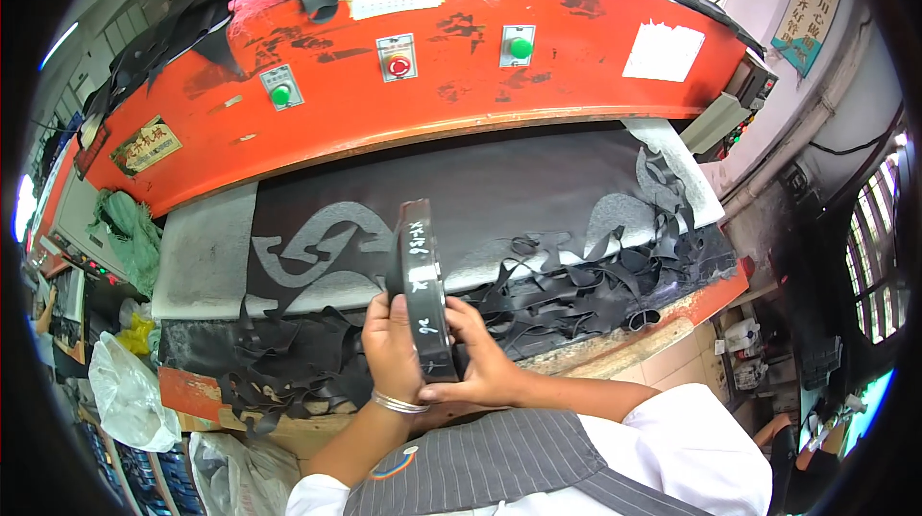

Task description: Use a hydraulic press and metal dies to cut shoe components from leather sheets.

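Observation:
Both my hands grip a dark cutting die (421,290), a tall curved metal band with white handwriting, tilted up on its edge above the front of the press bed. My left hand (389,348) is closed around its left side, a silver bangle at the wrist. From the right, my right hand (480,362) is closed on the lower part, with its thumb underneath. Behind the die lies a black leather-like sheet (519,180). Curved cut-out gaps at its left and right let the pale cutting board (206,247) show through.
An orange press beam (336,122) spans the back, with green buttons (521,47) and a red button (399,64). Curled black offcuts (586,300) hang along the bed's front edge. Plastic bags (130,391) stand at the left; a control box (740,98) sits at the right.

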Demonstrator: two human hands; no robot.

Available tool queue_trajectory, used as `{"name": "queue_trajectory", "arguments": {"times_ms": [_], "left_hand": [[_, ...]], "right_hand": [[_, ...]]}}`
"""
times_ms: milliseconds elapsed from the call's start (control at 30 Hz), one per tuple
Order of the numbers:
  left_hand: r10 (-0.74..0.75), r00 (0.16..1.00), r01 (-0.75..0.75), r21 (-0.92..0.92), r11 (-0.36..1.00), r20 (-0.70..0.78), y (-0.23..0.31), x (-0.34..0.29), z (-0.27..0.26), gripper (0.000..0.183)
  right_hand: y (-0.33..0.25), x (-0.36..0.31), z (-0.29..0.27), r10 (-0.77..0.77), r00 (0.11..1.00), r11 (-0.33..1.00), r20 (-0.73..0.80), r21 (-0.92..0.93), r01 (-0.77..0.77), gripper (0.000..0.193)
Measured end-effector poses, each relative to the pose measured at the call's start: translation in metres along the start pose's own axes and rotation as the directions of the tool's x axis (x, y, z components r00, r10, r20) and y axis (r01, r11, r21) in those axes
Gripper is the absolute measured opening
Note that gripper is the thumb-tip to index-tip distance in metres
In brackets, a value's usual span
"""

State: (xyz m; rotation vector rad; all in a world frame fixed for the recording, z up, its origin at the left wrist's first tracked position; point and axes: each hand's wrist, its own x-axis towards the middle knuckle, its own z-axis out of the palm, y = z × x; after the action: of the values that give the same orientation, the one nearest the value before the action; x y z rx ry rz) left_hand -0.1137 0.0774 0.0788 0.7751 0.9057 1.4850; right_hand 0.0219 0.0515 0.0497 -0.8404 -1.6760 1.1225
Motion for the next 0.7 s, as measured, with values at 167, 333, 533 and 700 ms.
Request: {"name": "queue_trajectory", "arguments": {"times_ms": [167, 333, 533, 700], "left_hand": [[0.133, 0.977, -0.072, 0.329, 0.941, -0.165, -0.049, 0.006, 0.000, 0.017], [0.374, 0.836, 0.151, 0.823, 0.548, -0.402, -0.088, -0.017, -0.141, 0.024], [0.494, 0.859, 0.184, 0.981, -0.058, -0.132, -0.014, -0.040, -0.094, 0.060], [0.372, 0.928, -0.077, 0.971, 0.226, -0.013, -0.018, 0.002, -0.070, 0.051]], "right_hand": [[0.007, -0.028, -0.085, -0.006, 1.000, 0.984, 0.006, -0.178, 0.007, 0.077], [-0.007, -0.022, -0.169, -0.124, 0.970, 0.733, 0.208, -0.639, 0.231, 0.066], [0.023, 0.073, -0.197, 0.037, 0.905, 0.541, 0.424, -0.770, 0.339, 0.062], [0.076, 0.135, -0.168, 0.090, 0.840, 0.511, 0.534, -0.749, 0.421, 0.062]]}}
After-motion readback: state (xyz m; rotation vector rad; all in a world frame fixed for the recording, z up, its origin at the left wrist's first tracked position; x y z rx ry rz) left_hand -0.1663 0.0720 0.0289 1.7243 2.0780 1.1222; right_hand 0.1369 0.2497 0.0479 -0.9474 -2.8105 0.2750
